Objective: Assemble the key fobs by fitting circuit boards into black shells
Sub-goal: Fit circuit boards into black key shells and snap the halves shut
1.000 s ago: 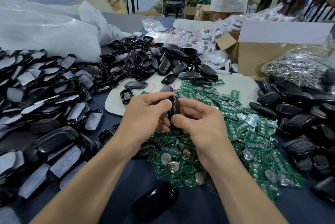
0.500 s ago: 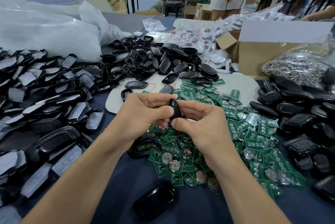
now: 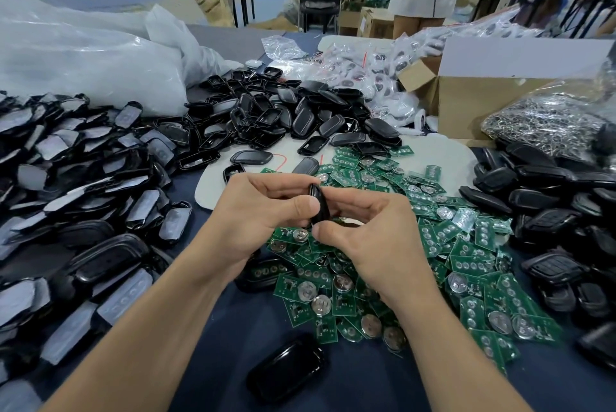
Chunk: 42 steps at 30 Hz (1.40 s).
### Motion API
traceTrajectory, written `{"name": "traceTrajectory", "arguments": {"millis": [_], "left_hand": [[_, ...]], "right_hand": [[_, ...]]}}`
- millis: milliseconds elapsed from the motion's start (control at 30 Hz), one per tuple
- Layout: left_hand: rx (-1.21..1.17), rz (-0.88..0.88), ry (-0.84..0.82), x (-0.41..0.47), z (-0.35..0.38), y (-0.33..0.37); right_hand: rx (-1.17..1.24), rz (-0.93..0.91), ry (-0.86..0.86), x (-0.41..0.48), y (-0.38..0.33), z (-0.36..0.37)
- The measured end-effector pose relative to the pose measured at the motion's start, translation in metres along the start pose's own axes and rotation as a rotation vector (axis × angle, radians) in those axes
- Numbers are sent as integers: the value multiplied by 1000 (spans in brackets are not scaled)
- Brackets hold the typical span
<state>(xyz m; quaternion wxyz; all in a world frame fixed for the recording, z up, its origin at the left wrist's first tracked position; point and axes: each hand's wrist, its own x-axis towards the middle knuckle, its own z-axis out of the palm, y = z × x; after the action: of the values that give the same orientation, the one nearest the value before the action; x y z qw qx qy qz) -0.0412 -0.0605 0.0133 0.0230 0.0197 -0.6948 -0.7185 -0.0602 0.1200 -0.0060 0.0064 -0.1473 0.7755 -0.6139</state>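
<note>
2 hands meet over the board pile. left hand (image 3: 263,211) and right hand (image 3: 373,238) both pinch 1 black shell (image 3: 319,203), held edge-on between them, long axis near upright. left thumb presses high on the near edge, right thumb at the lower end. shell: glossy, smooth, rounded oblong. board inside: cannot tell. green circuit boards (image 3: 433,245), flat, with silver coin cells, lie just beneath on dark blue cloth (image 3: 383,388). judgement: squeeze along the seam next.
</note>
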Motion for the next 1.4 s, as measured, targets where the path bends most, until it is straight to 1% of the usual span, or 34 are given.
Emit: {"name": "traceTrajectory", "arguments": {"millis": [133, 233, 333, 433, 533, 633, 767, 933, 1100, 1200, 1333, 1400], "left_hand": [[-11, -27, -11, 0, -1, 0], [-1, -52, -20, 0, 2, 0], [35, -22, 72, -1, 11, 0], [48, 4, 194, 1, 16, 0], [18, -6, 202, 2, 14, 1], [-37, -12, 163, 1, 11, 3], [-61, -17, 146, 1, 11, 2], [-65, -3, 173, 3, 12, 0], [-41, 32, 213, 4, 14, 2], [-40, 26, 210, 4, 14, 2], [25, -66, 109, 1, 17, -1], [34, -94, 100, 1, 18, -2]], "right_hand": [[-71, -43, 22, -3, -3, -1], [-121, -75, 95, -7, -4, 3], [-204, -131, 139, -11, -9, 11], [-333, -278, 189, -13, -12, 20], [-366, -339, 261, -14, -7, 23], [-355, -325, 274, -13, -7, 24], [-329, -286, 193, -13, -13, 20], [-151, -156, 180, -11, -5, 16], [-54, -64, 180, -8, -6, 15], [-45, -46, 187, -8, -7, 14], [-103, -78, 202, -9, -7, 12], [-143, -100, 192, -10, -10, 13]]}}
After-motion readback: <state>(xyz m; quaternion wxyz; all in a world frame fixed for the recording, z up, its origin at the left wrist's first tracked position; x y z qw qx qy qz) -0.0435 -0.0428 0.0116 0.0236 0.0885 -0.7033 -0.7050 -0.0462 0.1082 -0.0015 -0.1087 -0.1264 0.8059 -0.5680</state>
